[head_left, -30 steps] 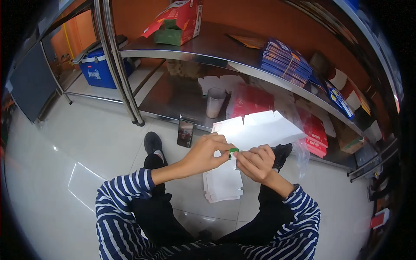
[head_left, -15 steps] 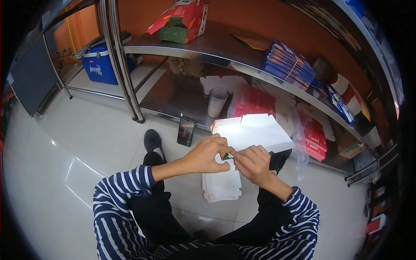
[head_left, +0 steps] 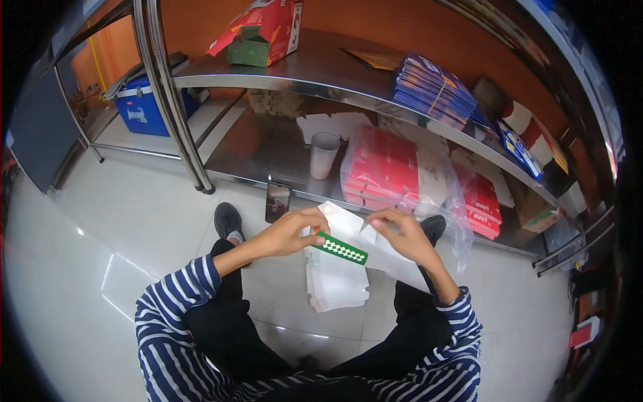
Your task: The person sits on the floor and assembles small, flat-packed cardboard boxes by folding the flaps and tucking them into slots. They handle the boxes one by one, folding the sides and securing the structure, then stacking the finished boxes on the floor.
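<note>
Between my knees I hold a partly folded cardboard box (head_left: 395,262), white on the inside, with a green side panel (head_left: 343,249) patterned in white diamonds facing me. My left hand (head_left: 295,231) grips its left end, the thumb just above the green panel. The fingers of my right hand (head_left: 402,234) are bent at a small white flap on the upper edge and seem to pinch it; the fingertips are partly hard to make out. Below the box, a stack of flat white cardboard blanks (head_left: 338,289) lies on the floor.
A phone (head_left: 278,201) leans against the low steel shelf (head_left: 248,157). On that shelf stand a grey cup (head_left: 324,157) and plastic-wrapped red cartons (head_left: 382,161). Above are a red box (head_left: 268,37) and banded blue cartons (head_left: 435,90). A blue cooler (head_left: 142,107) sits left.
The box has tilted and come lower, so its green patterned panel now shows. My hands have moved apart, the right one shifting slightly right. The view has shifted a little.
</note>
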Demonstrator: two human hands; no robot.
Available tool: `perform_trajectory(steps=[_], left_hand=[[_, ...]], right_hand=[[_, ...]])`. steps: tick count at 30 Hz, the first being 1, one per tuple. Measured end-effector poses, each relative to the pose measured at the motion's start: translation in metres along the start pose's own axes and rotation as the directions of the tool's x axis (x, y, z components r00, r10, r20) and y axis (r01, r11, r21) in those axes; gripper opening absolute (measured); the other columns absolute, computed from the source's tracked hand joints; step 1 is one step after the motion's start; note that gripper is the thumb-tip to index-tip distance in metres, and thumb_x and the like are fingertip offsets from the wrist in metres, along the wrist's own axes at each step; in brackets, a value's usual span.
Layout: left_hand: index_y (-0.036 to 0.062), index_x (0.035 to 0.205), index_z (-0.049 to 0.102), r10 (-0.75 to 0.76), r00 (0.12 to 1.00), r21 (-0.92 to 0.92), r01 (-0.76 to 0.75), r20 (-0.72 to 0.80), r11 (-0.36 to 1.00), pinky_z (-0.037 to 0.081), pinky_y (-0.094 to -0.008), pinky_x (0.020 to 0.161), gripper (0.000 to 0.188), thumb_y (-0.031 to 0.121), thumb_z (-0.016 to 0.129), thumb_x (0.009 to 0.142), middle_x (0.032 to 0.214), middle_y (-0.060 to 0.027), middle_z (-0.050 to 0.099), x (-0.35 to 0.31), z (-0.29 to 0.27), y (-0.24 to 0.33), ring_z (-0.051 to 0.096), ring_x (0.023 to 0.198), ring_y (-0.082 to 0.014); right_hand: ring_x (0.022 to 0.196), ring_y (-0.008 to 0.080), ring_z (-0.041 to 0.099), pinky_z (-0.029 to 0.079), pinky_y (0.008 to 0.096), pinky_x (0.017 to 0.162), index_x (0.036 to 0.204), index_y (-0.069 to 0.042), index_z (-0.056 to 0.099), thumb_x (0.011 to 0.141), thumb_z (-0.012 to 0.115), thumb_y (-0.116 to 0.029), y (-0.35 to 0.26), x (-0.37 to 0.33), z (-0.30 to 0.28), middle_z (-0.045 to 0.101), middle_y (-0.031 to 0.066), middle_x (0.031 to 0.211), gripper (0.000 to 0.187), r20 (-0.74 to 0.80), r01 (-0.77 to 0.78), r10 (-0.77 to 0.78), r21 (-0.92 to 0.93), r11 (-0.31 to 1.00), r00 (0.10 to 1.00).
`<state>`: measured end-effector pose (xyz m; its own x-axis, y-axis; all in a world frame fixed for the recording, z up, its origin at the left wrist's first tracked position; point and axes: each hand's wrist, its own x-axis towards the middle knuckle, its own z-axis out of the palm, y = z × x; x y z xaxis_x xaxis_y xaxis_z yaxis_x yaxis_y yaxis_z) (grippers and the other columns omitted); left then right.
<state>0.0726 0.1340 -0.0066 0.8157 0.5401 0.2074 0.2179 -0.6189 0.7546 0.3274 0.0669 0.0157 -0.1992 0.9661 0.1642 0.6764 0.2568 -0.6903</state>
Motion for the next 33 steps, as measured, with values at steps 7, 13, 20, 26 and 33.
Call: perform_trajectory(steps=[7, 13, 20, 26, 33], left_hand=[[0.0031, 0.094, 0.057, 0.06, 0.969, -0.091, -0.084, -0.24, 0.992, 0.043, -0.0306, 0.072, 0.011, 0.005, 0.055, 0.083, 0.101, -0.0091, 0.056, -0.001, -0.017, 0.002, 0.049, 0.108, -0.0191], [0.0057, 0.096, 0.057, -0.137, 0.952, -0.055, 0.127, -0.273, 0.99, 0.041, -0.0334, 0.077, 0.018, 0.016, 0.059, 0.082, 0.107, -0.0104, 0.055, -0.005, -0.018, -0.012, 0.05, 0.104, -0.0202], [0.0088, 0.086, 0.065, 0.261, 0.951, 0.433, -0.167, -0.166, 0.886, 0.032, -0.0431, 0.092, 0.019, 0.025, 0.064, 0.076, 0.09, -0.0078, 0.062, 0.01, 0.02, 0.016, 0.052, 0.093, -0.024], [0.0077, 0.077, 0.068, -0.018, 0.975, 0.039, 0.027, -0.223, 0.999, 0.04, -0.0365, 0.08, 0.013, 0.019, 0.064, 0.072, 0.075, -0.0071, 0.065, 0.018, 0.025, 0.008, 0.058, 0.081, -0.0221], [0.0037, 0.071, 0.067, -0.097, 0.976, 0.037, 0.106, -0.196, 0.994, 0.044, -0.0316, 0.065, 0.014, 0.017, 0.063, 0.068, 0.065, -0.0085, 0.064, 0.017, 0.017, 0.007, 0.058, 0.062, -0.0214]], right_hand=[[0.094, 0.0271, 0.056, 0.042, 0.034, 0.083, 0.098, -0.002, 0.06, 0.086, 0.052, -0.021, 0.007, -0.009, -0.017, 0.061, 0.0135, 0.098, 0.024, -0.103, 0.057, -0.062, -0.049, 0.997, 0.993], [0.071, 0.0234, 0.06, 0.046, 0.0324, 0.068, 0.086, -0.003, 0.064, 0.078, 0.06, -0.016, -0.011, -0.02, -0.018, 0.064, 0.0118, 0.081, 0.015, 0.06, 0.119, -0.112, -0.126, 0.985, 0.992], [0.065, 0.026, 0.057, 0.044, 0.0329, 0.06, 0.086, -0.001, 0.064, 0.076, 0.06, -0.007, -0.016, -0.009, 0.003, 0.06, 0.0129, 0.073, 0.012, 0.002, 0.199, -0.199, -0.065, 0.978, 0.98], [0.063, 0.0229, 0.056, 0.044, 0.0294, 0.057, 0.09, 0.0, 0.063, 0.075, 0.061, -0.003, -0.025, -0.004, 0.007, 0.059, 0.0116, 0.076, 0.015, -0.084, 0.262, -0.268, -0.078, 0.962, 0.96], [0.071, 0.024, 0.057, 0.045, 0.0301, 0.061, 0.083, -0.002, 0.062, 0.065, 0.06, 0.003, -0.023, -0.007, 0.01, 0.059, 0.008, 0.081, 0.019, -0.005, 0.578, -0.607, -0.298, 0.759, 0.795]])
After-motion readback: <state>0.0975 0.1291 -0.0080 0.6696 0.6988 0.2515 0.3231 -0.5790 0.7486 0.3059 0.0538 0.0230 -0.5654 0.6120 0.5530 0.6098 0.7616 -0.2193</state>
